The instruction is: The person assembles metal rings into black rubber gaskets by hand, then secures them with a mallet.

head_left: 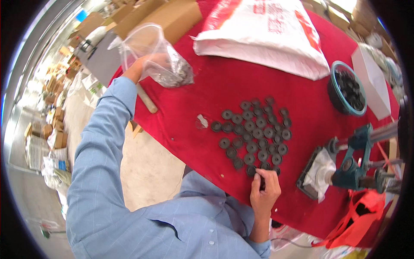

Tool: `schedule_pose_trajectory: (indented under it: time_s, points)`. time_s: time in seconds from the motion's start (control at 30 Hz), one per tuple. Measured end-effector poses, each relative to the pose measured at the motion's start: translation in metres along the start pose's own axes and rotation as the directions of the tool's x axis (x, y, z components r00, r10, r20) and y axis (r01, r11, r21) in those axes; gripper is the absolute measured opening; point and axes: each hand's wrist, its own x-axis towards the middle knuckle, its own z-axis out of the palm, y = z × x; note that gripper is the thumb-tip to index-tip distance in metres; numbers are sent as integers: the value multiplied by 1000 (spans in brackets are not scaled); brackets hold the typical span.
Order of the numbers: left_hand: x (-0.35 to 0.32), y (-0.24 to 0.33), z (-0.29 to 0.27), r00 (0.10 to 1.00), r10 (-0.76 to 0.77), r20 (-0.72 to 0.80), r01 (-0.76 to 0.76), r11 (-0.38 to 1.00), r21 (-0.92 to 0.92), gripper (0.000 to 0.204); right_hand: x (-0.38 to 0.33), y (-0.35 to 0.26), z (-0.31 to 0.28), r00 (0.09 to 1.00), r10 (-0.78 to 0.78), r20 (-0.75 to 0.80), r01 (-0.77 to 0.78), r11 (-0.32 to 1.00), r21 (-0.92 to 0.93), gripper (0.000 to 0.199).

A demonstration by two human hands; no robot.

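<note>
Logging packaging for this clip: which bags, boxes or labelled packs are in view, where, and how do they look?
Woven sack: far table edge, white with red print.
Clear plastic bag: in left hand, holds small dark parts.
Cardboard boxes: beyond the table, brown.
White box: right edge, plain.

A worker in a light blue button-up shirt (129, 207), long sleeves reaching the wrists, hands bare of gloves.
</note>
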Motion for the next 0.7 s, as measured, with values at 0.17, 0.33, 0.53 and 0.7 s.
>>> schedule_pose_trajectory:
  time_s: [0.17,0.33,0.53,0.7]
  points:
    - [-28,-18,65,996,58,-62,-62,997,-52,27,4,-1,2,1000,-2,-5,2,999,40,24]
    - [-28,-41,106,989,33,-143,-47,994,-99,30,4,1,1,1000,10,-18,-9,1000,22,25]
    - [-28,-53,143,967,-69,-243,34,989,-145,33,2,0,1,1000,-13,-11,13,1000,12,25]
    - [34,-37,136,918,-178,-354,125,978,-168,36,2,0,1,1000,12,14,-13,999,41,25]
